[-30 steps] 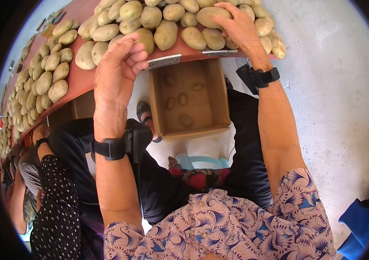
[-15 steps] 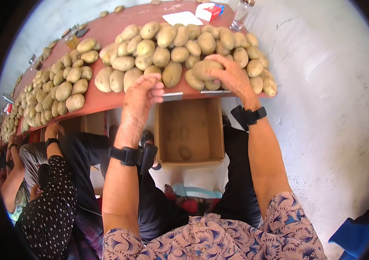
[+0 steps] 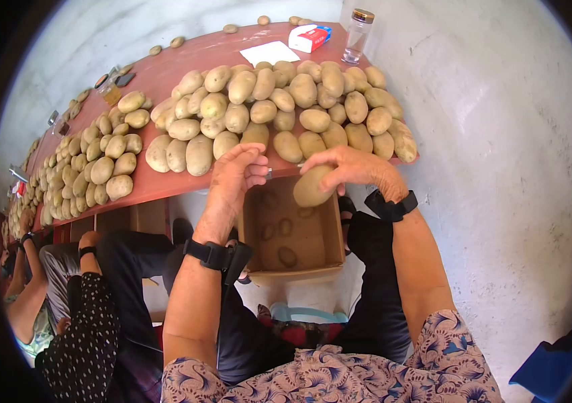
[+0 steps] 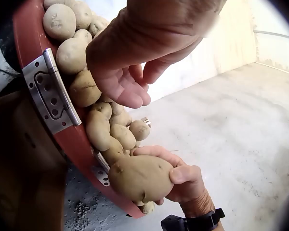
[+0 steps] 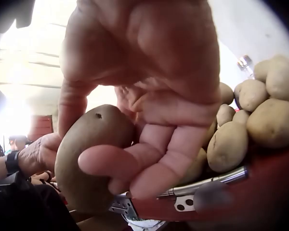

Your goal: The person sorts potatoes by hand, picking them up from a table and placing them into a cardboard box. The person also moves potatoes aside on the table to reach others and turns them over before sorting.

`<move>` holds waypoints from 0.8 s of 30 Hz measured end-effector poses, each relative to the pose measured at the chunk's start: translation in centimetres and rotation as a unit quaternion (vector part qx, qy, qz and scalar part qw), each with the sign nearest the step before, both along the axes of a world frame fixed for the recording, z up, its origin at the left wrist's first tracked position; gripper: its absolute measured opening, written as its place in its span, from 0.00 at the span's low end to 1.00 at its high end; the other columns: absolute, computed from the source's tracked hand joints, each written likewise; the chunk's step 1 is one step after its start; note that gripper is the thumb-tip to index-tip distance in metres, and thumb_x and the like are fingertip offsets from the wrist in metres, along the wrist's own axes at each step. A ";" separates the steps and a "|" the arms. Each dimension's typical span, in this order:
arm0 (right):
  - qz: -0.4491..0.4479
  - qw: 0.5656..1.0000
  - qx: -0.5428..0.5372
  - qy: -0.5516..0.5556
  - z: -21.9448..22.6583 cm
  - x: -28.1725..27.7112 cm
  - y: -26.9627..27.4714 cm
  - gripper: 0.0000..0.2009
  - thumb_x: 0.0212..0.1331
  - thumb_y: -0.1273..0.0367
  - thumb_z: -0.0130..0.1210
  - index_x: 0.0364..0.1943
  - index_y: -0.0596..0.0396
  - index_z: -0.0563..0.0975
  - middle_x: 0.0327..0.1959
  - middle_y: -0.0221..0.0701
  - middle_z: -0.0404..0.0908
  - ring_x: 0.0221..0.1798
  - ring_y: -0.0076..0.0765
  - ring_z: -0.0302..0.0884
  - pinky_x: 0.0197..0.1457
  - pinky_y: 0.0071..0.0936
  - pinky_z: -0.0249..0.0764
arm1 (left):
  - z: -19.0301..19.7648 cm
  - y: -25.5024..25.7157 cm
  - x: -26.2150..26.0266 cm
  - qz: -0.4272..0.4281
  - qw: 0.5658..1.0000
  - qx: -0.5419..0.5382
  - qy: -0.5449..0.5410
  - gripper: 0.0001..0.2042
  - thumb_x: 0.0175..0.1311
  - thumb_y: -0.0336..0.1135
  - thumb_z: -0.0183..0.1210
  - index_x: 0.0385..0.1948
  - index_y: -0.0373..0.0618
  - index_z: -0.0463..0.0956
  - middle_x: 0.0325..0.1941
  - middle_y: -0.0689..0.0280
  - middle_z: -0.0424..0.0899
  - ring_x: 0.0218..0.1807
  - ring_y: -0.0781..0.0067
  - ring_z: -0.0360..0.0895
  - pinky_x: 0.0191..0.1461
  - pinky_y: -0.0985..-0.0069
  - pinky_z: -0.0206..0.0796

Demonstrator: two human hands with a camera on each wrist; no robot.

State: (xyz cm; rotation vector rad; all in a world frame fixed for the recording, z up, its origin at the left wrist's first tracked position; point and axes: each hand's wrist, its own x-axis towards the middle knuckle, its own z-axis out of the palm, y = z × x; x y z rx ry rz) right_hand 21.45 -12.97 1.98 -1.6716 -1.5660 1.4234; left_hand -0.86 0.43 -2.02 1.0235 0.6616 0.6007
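Observation:
My right hand (image 3: 363, 168) grips a large oval potato (image 3: 309, 189) between thumb and fingers, in front of the table edge and over the cardboard box (image 3: 329, 258). A small dark eye marks the skin of this potato (image 5: 79, 175) in the right wrist view. My left hand (image 3: 233, 176) hovers at the table edge beside the pile, its fingers loosely bent and nothing in them. In the left wrist view, the held potato (image 4: 140, 178) is below and apart from my left hand (image 4: 149, 43). Several potatoes (image 3: 287, 256) lie in the box.
Potatoes (image 3: 242, 87) are heaped along the red table (image 3: 185, 57), with another heap (image 3: 103, 170) to the left. Metal hinges (image 4: 50, 91) line its edge. A glass jar (image 3: 358, 39), a red-and-white box (image 3: 310, 38) and white paper (image 3: 271, 53) lie behind. Another person's polka-dot sleeve (image 3: 88, 329) is at left.
My right hand has drawn the potato off the pile, back toward me and over the box. My left hand stays near the table edge. The head view has tilted up, showing more table.

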 end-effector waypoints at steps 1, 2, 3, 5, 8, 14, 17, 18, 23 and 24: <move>-0.002 1.000 0.000 0.000 -0.1 -0.4 -0.1 0.23 0.50 0.67 0.58 0.54 0.55 0.76 0.33 0.29 0.79 0.24 0.23 0.72 0.31 0.22 0.72 | 0.1 -0.1 0.1 0.000 1.000 0.003 0.001 0.09 0.68 0.32 0.53 0.44 0.39 0.75 0.31 0.64 0.83 0.29 0.77 0.81 0.30 0.80 0.77; 0.012 0.999 -0.022 -0.038 -0.2 -0.7 -0.1 0.23 0.50 0.66 0.58 0.54 0.55 0.75 0.33 0.30 0.80 0.24 0.24 0.74 0.31 0.22 0.72 | 0.0 -0.2 0.3 -0.002 1.000 0.005 0.001 0.09 0.68 0.32 0.53 0.44 0.39 0.75 0.31 0.64 0.83 0.29 0.77 0.81 0.30 0.80 0.77; 0.026 0.996 -0.044 -0.075 -0.4 -0.8 -0.2 0.23 0.50 0.66 0.58 0.54 0.55 0.75 0.32 0.30 0.80 0.24 0.24 0.76 0.31 0.23 0.73 | 0.0 -0.3 0.4 -0.005 1.000 0.000 0.004 0.09 0.68 0.32 0.53 0.44 0.39 0.75 0.32 0.65 0.83 0.29 0.77 0.81 0.31 0.80 0.77; 0.019 0.995 -0.037 -0.093 -0.9 -0.4 0.4 0.22 0.52 0.65 0.58 0.53 0.55 0.76 0.30 0.31 0.81 0.24 0.25 0.78 0.32 0.24 0.73 | -0.1 -0.1 0.5 -0.008 1.000 -0.004 0.007 0.09 0.68 0.32 0.52 0.44 0.39 0.75 0.32 0.65 0.83 0.29 0.78 0.81 0.31 0.80 0.77; -0.121 0.986 0.104 -0.045 -1.1 0.4 1.3 0.16 0.55 0.68 0.56 0.48 0.57 0.77 0.26 0.29 0.80 0.25 0.25 0.77 0.34 0.24 0.74 | -0.1 -0.4 0.7 -0.021 1.000 -0.002 -0.002 0.09 0.69 0.32 0.52 0.44 0.39 0.75 0.32 0.65 0.83 0.29 0.78 0.81 0.31 0.80 0.76; -0.393 0.788 0.411 -0.237 0.8 1.5 4.6 0.20 0.55 0.69 0.58 0.53 0.57 0.74 0.42 0.39 0.79 0.44 0.41 0.77 0.48 0.36 0.73 | 0.4 -0.9 0.8 -0.023 0.999 -0.014 -0.025 0.09 0.68 0.32 0.53 0.44 0.38 0.75 0.31 0.65 0.83 0.29 0.78 0.81 0.31 0.80 0.77; -0.337 0.750 0.454 -0.344 -1.2 3.2 6.4 0.23 0.54 0.70 0.58 0.57 0.52 0.71 0.54 0.46 0.69 0.57 0.56 0.67 0.60 0.43 0.65 | 1.0 -1.1 0.7 -0.023 0.999 -0.018 -0.034 0.09 0.68 0.32 0.54 0.44 0.38 0.76 0.31 0.65 0.83 0.29 0.78 0.81 0.31 0.80 0.77; -0.336 0.762 0.427 -0.351 -1.3 3.1 6.8 0.24 0.54 0.72 0.58 0.58 0.50 0.71 0.54 0.47 0.67 0.56 0.58 0.67 0.59 0.43 0.67 | 1.1 -1.1 0.7 -0.021 0.999 -0.021 -0.034 0.09 0.68 0.33 0.54 0.44 0.39 0.76 0.31 0.65 0.83 0.29 0.78 0.81 0.31 0.80 0.77; -0.338 0.749 0.434 -0.370 -3.0 3.8 8.2 0.23 0.53 0.72 0.59 0.55 0.48 0.72 0.57 0.50 0.66 0.57 0.60 0.66 0.57 0.46 0.69 | 1.3 -1.1 0.7 -0.023 0.998 -0.025 -0.045 0.09 0.68 0.33 0.54 0.44 0.39 0.76 0.32 0.65 0.83 0.30 0.77 0.81 0.31 0.80 0.77; -0.338 0.745 0.435 -0.376 -3.1 3.9 8.3 0.22 0.52 0.72 0.60 0.55 0.48 0.72 0.58 0.51 0.66 0.57 0.60 0.66 0.56 0.47 0.69 | 1.3 -1.1 0.8 -0.022 0.998 -0.027 -0.044 0.09 0.68 0.33 0.53 0.44 0.39 0.76 0.32 0.65 0.83 0.30 0.77 0.81 0.31 0.80 0.77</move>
